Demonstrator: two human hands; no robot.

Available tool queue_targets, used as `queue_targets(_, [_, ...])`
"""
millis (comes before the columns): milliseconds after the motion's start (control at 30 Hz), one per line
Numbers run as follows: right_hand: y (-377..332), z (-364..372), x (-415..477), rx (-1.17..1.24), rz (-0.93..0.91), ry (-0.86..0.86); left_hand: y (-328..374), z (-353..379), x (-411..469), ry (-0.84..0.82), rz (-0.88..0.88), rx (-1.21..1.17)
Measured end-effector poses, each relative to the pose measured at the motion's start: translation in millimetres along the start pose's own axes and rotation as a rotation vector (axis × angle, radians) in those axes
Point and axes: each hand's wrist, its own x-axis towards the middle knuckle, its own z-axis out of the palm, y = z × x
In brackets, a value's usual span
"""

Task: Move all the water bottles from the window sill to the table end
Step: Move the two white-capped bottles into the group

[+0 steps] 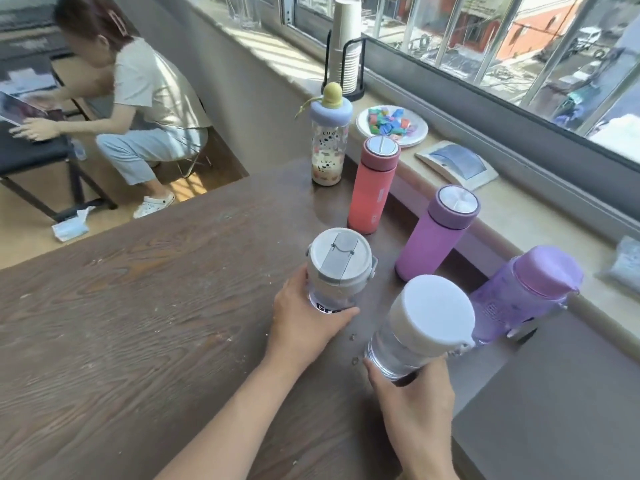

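Note:
Several water bottles stand on the brown wooden table (138, 306) along its window side. My left hand (304, 317) grips a clear bottle with a grey flip lid (339, 268). A clear bottle with a white cap (426, 323) is held low down by my right hand (415, 400). Behind them stand a purple flask (436, 233), a coral flask (372, 188) and a patterned clear bottle with a lilac lid (329, 147). A translucent purple bottle (519, 292) stands at the table's right edge beside the window sill (519, 216).
On the sill sit a plate of coloured pieces (391, 126), a booklet (457, 164), a rack of paper cups (344, 50) and a plastic bag (623, 268). A person (145, 98) crouches at a black bench at far left. A grey surface (554, 410) adjoins the table at right.

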Motion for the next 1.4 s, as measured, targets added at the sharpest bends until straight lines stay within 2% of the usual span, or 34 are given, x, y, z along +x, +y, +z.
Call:
queue_targets(133, [-12, 19, 3, 0.052, -0.015, -0.098, -11, -36, -6, 0.119, -0.025, -0.001])
queue_targets(400, [-75, 86, -30, 0.137, -0.302, -0.461, -47, -150, -48, 0.393, -0.138, 0.004])
queue_targets(667, [-117, 182, -132, 0.075, -0.417, -0.768, -111, -272, -154, 0.654, -0.337, -0.045])
queue_targets(900, [-147, 249, -254, 0.06, -0.521, -0.964, -149, -356, -263, 0.854, -0.406, -0.036])
queue_targets(1200, [-164, 306, -374, 0.0, -0.598, -1.116, -187, -424, -385, 1.069, -0.521, -0.031])
queue_targets(1400, [-164, 331, -407, -0.044, -0.617, -1.096, -204, -445, -432, 1.158, -0.55, -0.067])
